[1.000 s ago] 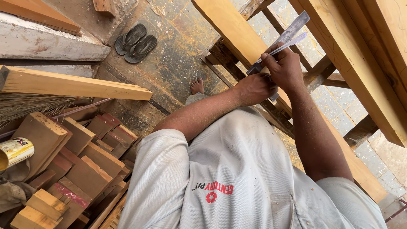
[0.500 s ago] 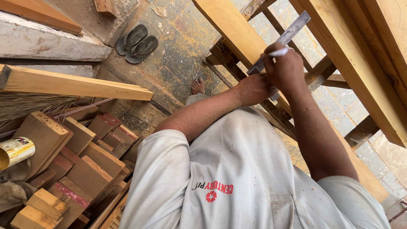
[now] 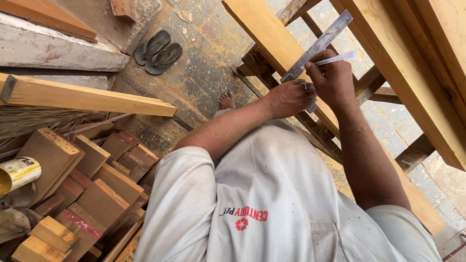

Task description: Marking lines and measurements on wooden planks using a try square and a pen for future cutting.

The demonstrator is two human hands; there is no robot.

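The flat grey metal square blade [image 3: 320, 44] lies across the long pale wooden beam [image 3: 272, 36], angled up and to the right. The left hand [image 3: 291, 97] bears down on the blade's lower end, fingers curled together over it; a ring shows on one finger. The right hand [image 3: 332, 80] sits just beside the blade's edge, its fingers pinching a slim white pen [image 3: 335, 59] whose tip appears to meet the beam, though the contact point is hidden. Under the beam runs a dark timber frame [image 3: 315, 126]. Further out, a pair of dark sandals [image 3: 158, 48] rests on the stone floor, and cut reddish-brown wood blocks [image 3: 92, 179] are piled at lower left.
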